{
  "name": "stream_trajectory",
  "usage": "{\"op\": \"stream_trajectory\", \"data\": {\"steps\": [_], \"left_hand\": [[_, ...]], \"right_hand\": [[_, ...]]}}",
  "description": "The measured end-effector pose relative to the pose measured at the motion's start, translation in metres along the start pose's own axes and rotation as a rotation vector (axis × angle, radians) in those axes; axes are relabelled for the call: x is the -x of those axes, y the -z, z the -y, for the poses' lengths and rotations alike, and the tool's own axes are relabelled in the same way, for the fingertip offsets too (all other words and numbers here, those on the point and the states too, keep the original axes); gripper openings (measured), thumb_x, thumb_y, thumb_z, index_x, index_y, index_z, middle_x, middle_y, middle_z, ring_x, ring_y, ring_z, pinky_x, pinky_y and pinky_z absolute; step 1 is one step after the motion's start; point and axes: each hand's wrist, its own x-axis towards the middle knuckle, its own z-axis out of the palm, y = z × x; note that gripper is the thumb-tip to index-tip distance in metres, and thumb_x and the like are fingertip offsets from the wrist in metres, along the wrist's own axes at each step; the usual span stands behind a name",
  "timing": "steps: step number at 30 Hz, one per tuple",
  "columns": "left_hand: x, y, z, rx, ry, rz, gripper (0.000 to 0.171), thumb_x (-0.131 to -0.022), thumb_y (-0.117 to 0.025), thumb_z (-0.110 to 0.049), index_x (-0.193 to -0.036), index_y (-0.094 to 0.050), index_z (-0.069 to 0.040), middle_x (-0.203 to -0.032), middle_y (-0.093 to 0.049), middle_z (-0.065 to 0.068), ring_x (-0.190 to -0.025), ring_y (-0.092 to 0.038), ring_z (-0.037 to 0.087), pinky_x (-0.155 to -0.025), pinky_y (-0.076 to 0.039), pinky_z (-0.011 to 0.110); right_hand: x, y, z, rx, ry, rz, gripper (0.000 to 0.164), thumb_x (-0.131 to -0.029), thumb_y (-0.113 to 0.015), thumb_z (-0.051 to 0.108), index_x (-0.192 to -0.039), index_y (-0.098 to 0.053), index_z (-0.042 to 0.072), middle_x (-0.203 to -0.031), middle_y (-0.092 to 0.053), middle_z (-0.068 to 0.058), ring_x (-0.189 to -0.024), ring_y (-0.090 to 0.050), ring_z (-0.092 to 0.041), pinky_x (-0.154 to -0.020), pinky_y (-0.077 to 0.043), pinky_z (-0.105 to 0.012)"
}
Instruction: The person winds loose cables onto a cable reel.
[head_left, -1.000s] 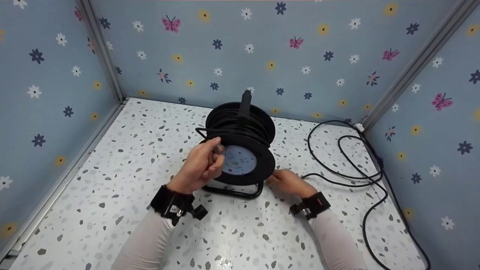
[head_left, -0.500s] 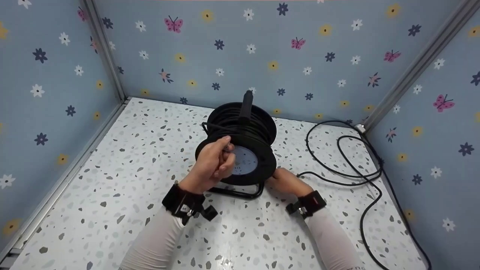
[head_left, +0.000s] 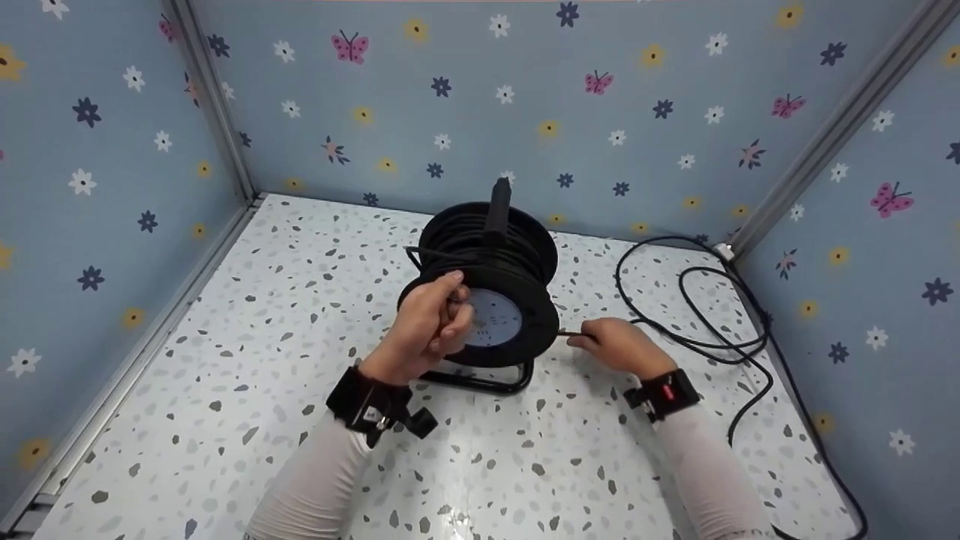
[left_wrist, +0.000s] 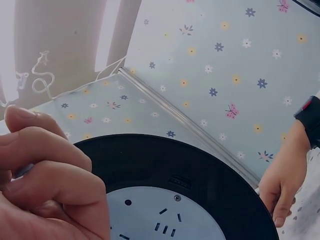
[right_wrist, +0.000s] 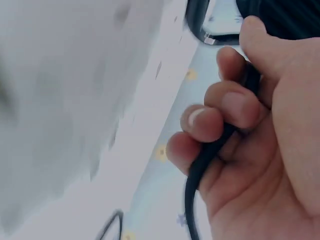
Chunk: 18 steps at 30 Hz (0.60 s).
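A black cable reel (head_left: 534, 319) with a pale blue socket face (head_left: 499, 319) stands on its tubular frame, with cable wound on its drum. My left hand (head_left: 420, 322) is at the left of that face, fingers curled around a small dark knob (left_wrist: 22, 170) that they mostly hide. To the right of the reel, my right hand (head_left: 622, 346) grips the black cable (right_wrist: 200, 162); a short length of it runs from the fingers to the reel's rim. In the right wrist view the cable crosses the palm under the curled fingers.
Loose loops of cable (head_left: 694, 346) lie on the speckled tabletop (head_left: 480, 465) at the right, reaching a white plug (head_left: 724, 251) in the back right corner. Flower-patterned panels (head_left: 480, 97) wall in the back and both sides. The reel's black handle (head_left: 499, 210) sticks up behind.
My right hand has moved right, away from the reel's lower edge, with the cable in its grip. My left hand has shifted slightly right across the reel's face.
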Motion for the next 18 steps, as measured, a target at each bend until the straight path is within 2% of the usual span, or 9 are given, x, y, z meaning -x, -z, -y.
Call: {"op": "stream_trajectory", "data": {"steps": [2, 4, 7, 10, 13, 16, 18], "left_hand": [[0.000, -0.001, 0.001, 0.004, -0.001, 0.002, 0.031, -0.118, -0.048, -0.034, -0.095, -0.048, -0.013, -0.052, -0.042, -0.007, -0.038, -0.026, 0.003, -0.038, -0.017, 0.023], [0.000, -0.003, 0.003, 0.003, 0.003, 0.009, 0.031, -0.118, -0.048, -0.033, -0.095, -0.048, -0.013, -0.052, -0.043, -0.007, -0.039, -0.027, 0.003, -0.038, -0.017, 0.023], [0.000, -0.005, 0.005, -0.008, 0.009, 0.012, 0.030, -0.118, -0.049, -0.033, -0.096, -0.048, -0.012, -0.053, -0.043, -0.006, -0.039, -0.029, 0.003, -0.038, -0.020, 0.022], [-0.001, -0.006, 0.006, -0.018, 0.007, -0.004, 0.030, -0.118, -0.051, -0.034, -0.097, -0.048, -0.012, -0.053, -0.042, -0.006, -0.040, -0.031, 0.002, -0.038, -0.020, 0.021], [-0.001, -0.006, 0.005, -0.024, 0.009, -0.021, 0.031, -0.117, -0.052, -0.034, -0.096, -0.049, -0.012, -0.054, -0.042, -0.005, -0.040, -0.030, 0.002, -0.038, -0.020, 0.021], [0.000, -0.004, 0.004, -0.028, 0.012, -0.028, 0.031, -0.117, -0.053, -0.034, -0.096, -0.049, -0.011, -0.054, -0.042, -0.005, -0.040, -0.030, 0.002, -0.038, -0.020, 0.020], [-0.001, -0.004, 0.005, -0.029, 0.013, -0.028, 0.032, -0.117, -0.052, -0.034, -0.095, -0.050, -0.011, -0.054, -0.042, -0.005, -0.040, -0.031, 0.002, -0.038, -0.020, 0.020]], "right_hand": [[0.004, 0.008, -0.009, 0.094, 0.027, -0.034, 0.048, -0.109, -0.072, 0.046, -0.073, -0.052, 0.021, -0.065, -0.048, 0.008, -0.060, -0.048, -0.014, -0.078, -0.056, -0.053], [0.008, 0.014, -0.016, 0.175, 0.061, -0.069, 0.052, -0.108, -0.074, 0.046, -0.070, -0.049, 0.020, -0.064, -0.047, 0.007, -0.059, -0.048, -0.015, -0.085, -0.056, -0.059], [0.016, 0.022, -0.025, 0.269, 0.097, -0.121, 0.048, -0.104, -0.079, 0.045, -0.072, -0.055, 0.018, -0.067, -0.050, 0.005, -0.064, -0.053, -0.019, -0.092, -0.055, -0.062], [0.023, 0.027, -0.032, 0.337, 0.112, -0.170, 0.042, -0.098, -0.085, 0.043, -0.076, -0.062, 0.016, -0.071, -0.053, 0.003, -0.069, -0.055, -0.023, -0.085, -0.053, -0.058], [0.028, 0.031, -0.036, 0.369, 0.140, -0.197, 0.041, -0.098, -0.086, 0.042, -0.075, -0.062, 0.017, -0.070, -0.052, 0.003, -0.065, -0.054, -0.023, -0.073, -0.051, -0.052], [0.030, 0.034, -0.039, 0.338, 0.161, -0.203, 0.044, -0.102, -0.081, 0.038, -0.073, -0.056, 0.019, -0.065, -0.049, 0.005, -0.057, -0.050, -0.019, -0.059, -0.045, -0.044], [0.032, 0.036, -0.040, 0.284, 0.138, -0.193, 0.045, -0.106, -0.077, 0.037, -0.072, -0.053, 0.020, -0.062, -0.047, 0.006, -0.054, -0.047, -0.016, -0.054, -0.041, -0.041]]}}
